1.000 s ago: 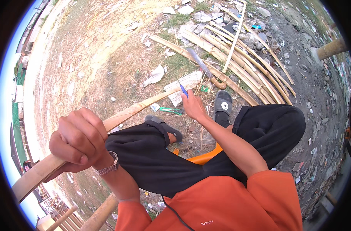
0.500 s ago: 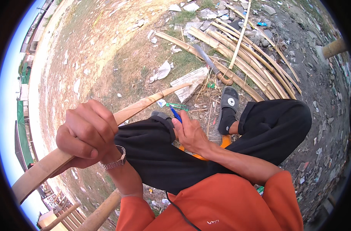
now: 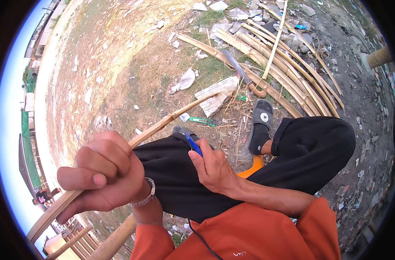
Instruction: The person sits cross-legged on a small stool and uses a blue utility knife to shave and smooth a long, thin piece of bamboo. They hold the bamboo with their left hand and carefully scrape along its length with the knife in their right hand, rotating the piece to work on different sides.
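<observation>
My left hand (image 3: 102, 171) is closed around a long split bamboo strip (image 3: 156, 128). The strip slants from the lower left, and its far tip reaches a whitish, rough block (image 3: 215, 96) on the ground. In my right hand (image 3: 215, 167) is a slim blue pen-like tool (image 3: 192, 144), its narrow end pointing up and away. Whether it is a pen or a cutter I cannot tell. It is apart from the strip, over my lap. A green slim cutter-like object (image 3: 203, 121) lies on the ground beside the block.
Several split bamboo strips (image 3: 288, 65) lie in a heap at the far right. A long blade with a curved wooden handle (image 3: 257, 90) rests among them. Under my legs shows an orange seat (image 3: 253, 167). Bamboo poles (image 3: 113, 238) stand at the lower left; scraps litter the ground.
My left hand has lowered and turned, rolling the strip so its narrow edge shows. My right hand has come slightly nearer to me with the blue tool, away from the green object.
</observation>
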The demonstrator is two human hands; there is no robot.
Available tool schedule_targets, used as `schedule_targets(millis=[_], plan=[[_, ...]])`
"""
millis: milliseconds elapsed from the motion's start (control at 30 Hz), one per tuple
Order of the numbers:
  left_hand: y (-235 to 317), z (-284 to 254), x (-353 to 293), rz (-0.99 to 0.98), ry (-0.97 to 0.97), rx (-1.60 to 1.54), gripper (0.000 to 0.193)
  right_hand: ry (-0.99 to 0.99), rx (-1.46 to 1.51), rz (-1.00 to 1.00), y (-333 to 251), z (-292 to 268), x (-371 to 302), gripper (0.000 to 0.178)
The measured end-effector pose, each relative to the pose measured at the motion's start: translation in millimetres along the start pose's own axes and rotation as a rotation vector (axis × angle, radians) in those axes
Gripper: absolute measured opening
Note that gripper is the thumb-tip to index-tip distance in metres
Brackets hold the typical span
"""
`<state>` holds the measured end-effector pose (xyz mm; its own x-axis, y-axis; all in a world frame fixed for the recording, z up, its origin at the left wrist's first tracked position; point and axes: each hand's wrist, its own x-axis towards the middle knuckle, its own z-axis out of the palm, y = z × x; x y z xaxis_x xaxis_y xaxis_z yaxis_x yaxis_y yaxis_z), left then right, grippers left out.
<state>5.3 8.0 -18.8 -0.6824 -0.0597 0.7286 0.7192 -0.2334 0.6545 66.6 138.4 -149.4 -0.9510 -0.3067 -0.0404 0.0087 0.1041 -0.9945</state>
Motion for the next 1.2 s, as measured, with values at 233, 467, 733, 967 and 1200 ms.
schedule_targets(millis=[233,467,733,967,1200], plan=[[2.4,0.1,-2.8,-0.014,-0.001,0.038,0.058,-0.004,0.020,0.073,2.1,-2.7,5.2,0.020],[2.9,0.0,-3.3,-0.020,0.062,0.039,0.060,-0.007,-0.023,0.045,-5.3,-3.8,4.6,0.020],[4.2,6.7,-6.7,-0.004,0.089,0.097,0.061,-0.040,-0.012,0.029,-18.0,-9.1,2.0,0.022],[2.6,7.7,-5.4,-0.007,0.084,0.076,0.061,-0.048,0.010,0.059,-16.9,-14.5,9.3,0.024],[1.7,13.5,-4.7,0.022,0.043,0.075,0.060,-0.020,-0.164,0.099,-4.3,-20.3,19.4,0.023]])
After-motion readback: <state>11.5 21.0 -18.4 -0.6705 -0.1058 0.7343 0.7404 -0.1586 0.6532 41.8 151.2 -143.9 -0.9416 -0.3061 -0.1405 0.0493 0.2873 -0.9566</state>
